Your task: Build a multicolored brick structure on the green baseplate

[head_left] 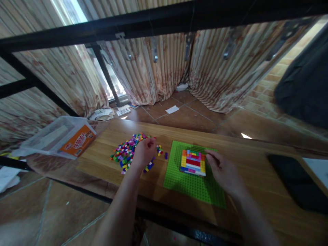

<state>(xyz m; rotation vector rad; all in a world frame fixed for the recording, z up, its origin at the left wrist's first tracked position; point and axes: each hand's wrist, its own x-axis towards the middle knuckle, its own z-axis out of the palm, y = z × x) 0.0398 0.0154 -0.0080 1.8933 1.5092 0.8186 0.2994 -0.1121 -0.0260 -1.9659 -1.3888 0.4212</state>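
My left hand (pixel 145 152) is over the right side of a loose pile of small coloured building bricks (pixel 126 152). Its fingers are curled together, and whatever they may hold is hidden. On a green studded baseplate (pixel 194 191) sits a low block built of bricks (pixel 193 162), with rows of red, white, yellow, blue and orange. My right hand (pixel 222 169) is at the far right corner of this block, thumb and index finger close together. Whether a brick is between those fingertips is too small to make out.
A purple brick (pixel 166 155) lies between pile and baseplate. A clear plastic tub (pixel 56 133) with an orange label stands at the left. A dark flat slab, phone-like (pixel 294 181), lies at the right of the wooden table (pixel 251 153). A black metal bar (pixel 164 24) with hooks crosses above.
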